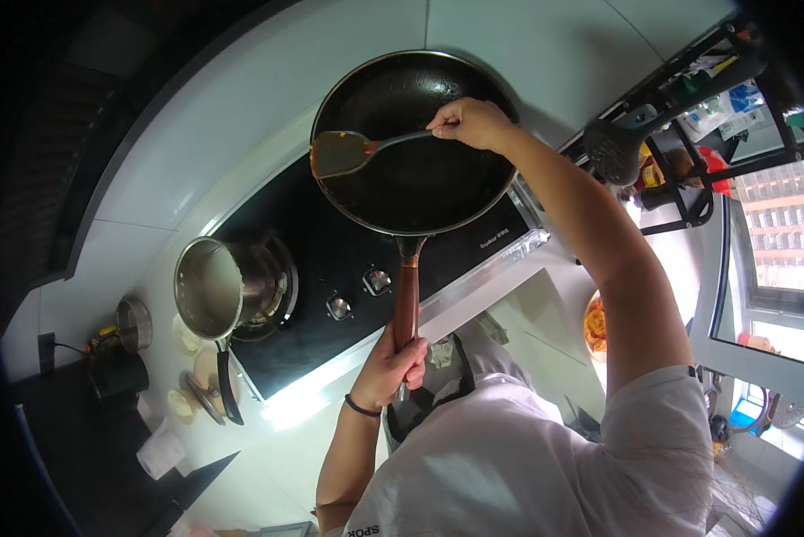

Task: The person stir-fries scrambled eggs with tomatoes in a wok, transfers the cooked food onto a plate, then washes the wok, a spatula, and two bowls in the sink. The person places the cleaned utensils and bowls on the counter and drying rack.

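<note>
My left hand (392, 369) grips the brown handle (407, 302) of a dark wok (415, 194). The wok is raised above the black gas hob (321, 268), its inside facing me. A dark spatula (341, 154) is pinched by its shaft in the fingers of my right hand (472, 124). Its blade lies at the wok's left rim and bears orange-red sauce and small food bits. The rest of the wok's inside looks dark and shiny with a wet sheen. Whatever burner is under the wok is hidden.
On the left burner stands a steel saucepan (210, 288) with its black handle (227, 389) toward me. A bowl of orange-red food (596, 325) sits on the right counter, partly behind my arm. A black rack (683, 168) with a hanging slotted turner (613, 151) is at right.
</note>
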### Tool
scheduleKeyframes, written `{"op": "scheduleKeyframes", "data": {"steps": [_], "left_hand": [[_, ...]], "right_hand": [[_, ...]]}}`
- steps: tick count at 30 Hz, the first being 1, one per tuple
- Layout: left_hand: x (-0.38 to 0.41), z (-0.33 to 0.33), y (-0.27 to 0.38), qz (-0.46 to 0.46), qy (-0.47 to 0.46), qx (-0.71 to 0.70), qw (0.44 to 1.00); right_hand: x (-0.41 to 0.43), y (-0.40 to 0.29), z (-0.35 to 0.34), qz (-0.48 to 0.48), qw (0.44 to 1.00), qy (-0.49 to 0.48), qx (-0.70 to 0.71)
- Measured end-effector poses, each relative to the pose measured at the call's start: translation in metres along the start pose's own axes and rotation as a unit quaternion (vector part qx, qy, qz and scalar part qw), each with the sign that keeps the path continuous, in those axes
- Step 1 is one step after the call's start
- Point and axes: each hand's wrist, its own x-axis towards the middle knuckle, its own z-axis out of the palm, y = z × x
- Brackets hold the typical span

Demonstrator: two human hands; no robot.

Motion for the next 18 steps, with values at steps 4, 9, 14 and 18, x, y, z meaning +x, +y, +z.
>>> {"op": "scheduleKeyframes", "data": {"steps": [4, 9, 14, 18], "left_hand": [[-0.001, -0.002, -0.004, 0.004, 0.005, -0.003, 1.0], [0.002, -0.01, -0.009, 0.011, -0.006, 0.002, 1.0], [0.001, -0.014, -0.011, 0.02, -0.011, -0.026, 0.999], [0.003, -0.019, -0.017, 0.042, -0.03, -0.026, 0.998]], "right_hand": [[-0.012, 0.004, 0.005, -0.003, 0.998, 0.034, 0.058], [-0.046, 0.005, 0.003, 0.008, 0.977, 0.114, 0.178], [-0.123, -0.022, 0.032, 0.033, 0.946, 0.229, 0.227], [-0.201, -0.038, 0.062, 0.067, 0.908, 0.276, 0.307]]}}
